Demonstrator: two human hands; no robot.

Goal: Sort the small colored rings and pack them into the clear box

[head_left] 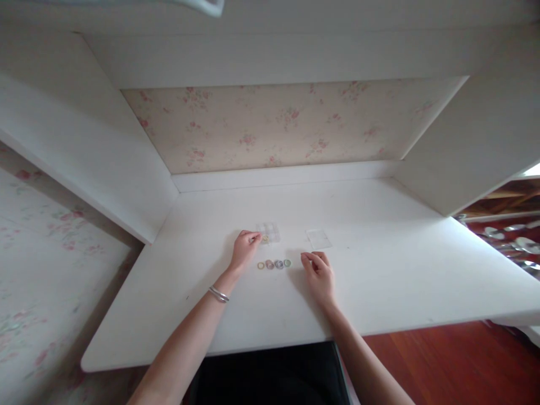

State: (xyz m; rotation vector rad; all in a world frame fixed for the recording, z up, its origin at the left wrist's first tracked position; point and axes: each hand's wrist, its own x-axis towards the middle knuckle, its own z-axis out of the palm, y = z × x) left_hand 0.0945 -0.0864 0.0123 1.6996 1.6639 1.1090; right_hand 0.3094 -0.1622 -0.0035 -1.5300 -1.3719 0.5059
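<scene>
A small clear compartment box (269,232) sits on the white desk (379,270). My left hand (244,248) is at the box's left edge, fingertips pinched on a small ring-like piece over it. A row of several small coloured rings (274,264) lies just in front of the box. My right hand (318,275) rests on the desk to the right of the rings, fingers curled, nothing visible in it. The clear lid (319,238) lies flat beyond my right hand. A silver bracelet (218,294) is on my left wrist.
The desk sits in a white alcove with floral wallpaper (278,126) behind and white side panels. A dark chair or seat (270,374) is under the front edge. Red wood floor (455,360) and shiny metal objects (512,242) lie to the right.
</scene>
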